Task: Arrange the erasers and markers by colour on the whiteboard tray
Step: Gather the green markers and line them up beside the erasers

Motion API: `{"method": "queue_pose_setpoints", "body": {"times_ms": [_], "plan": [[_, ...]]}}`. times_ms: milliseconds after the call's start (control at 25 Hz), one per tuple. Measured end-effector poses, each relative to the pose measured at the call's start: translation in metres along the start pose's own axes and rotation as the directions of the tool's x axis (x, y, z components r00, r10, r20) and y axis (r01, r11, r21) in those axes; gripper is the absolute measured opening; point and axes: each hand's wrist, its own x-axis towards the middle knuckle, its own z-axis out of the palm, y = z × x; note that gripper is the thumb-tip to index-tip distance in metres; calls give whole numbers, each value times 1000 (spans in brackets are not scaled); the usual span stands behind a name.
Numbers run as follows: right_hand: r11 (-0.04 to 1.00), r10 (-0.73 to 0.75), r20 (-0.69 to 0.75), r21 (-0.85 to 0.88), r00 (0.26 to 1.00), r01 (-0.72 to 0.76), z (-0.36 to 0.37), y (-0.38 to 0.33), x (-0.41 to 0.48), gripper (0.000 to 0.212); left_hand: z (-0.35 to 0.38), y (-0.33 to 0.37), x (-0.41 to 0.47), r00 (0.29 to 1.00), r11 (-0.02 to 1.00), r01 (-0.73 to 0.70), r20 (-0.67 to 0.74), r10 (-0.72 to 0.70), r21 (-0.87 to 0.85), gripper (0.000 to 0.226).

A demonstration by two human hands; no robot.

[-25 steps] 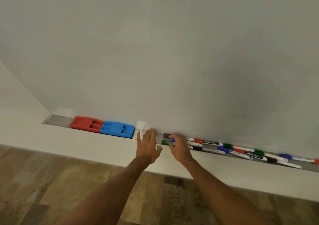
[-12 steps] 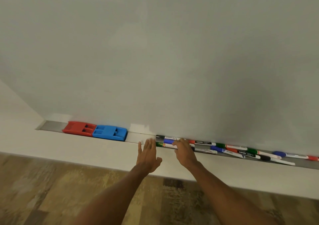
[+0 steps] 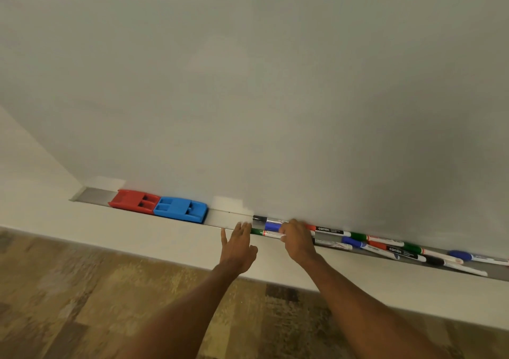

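The tray [image 3: 228, 217] looks like dull grey metal, the red eraser [image 3: 135, 201] and blue eraser [image 3: 180, 209] moulded plastic with a soft sheen, the markers [image 3: 330, 230] glossy plastic, the whiteboard [image 3: 248, 83] smooth and faintly shiny, the floor [image 3: 82, 303] matt, mottled wood-look.

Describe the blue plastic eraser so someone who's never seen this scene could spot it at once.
Find the big white whiteboard, then the long grey metal tray along its bottom edge. Near the tray's left end two blocky erasers lie end to end; the blue plastic eraser is the right-hand one, beside the red plastic eraser, and the only blue block there.
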Motion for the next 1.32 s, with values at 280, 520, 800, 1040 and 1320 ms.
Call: {"method": "queue_pose_setpoints", "body": {"times_ms": [280,520,800,1040,1320], "plan": [[975,14,-47,224,999,-3,-6,14,-3,20,-3,34,-4,851,410,112,-126,-510,-905,41],[872,-30,-35,488,999,43,-18,32,-20,18,11,76,-15,896,-84,80,108,-430,-993,34],[801,-51,-15,596,999,50,-42,86,-43,21,33,140,-18,930,-275,68,161,-330,-959,22],[872,79,-104,488,991,-18,-62,175,-57,15,55,186,-20,901,-328,98,224,-371,-940,8],[999,41,-84,27,996,-39,-71,242,-74,30,75,221,-27,891,-312,120,241,-384,-942,25]]}}
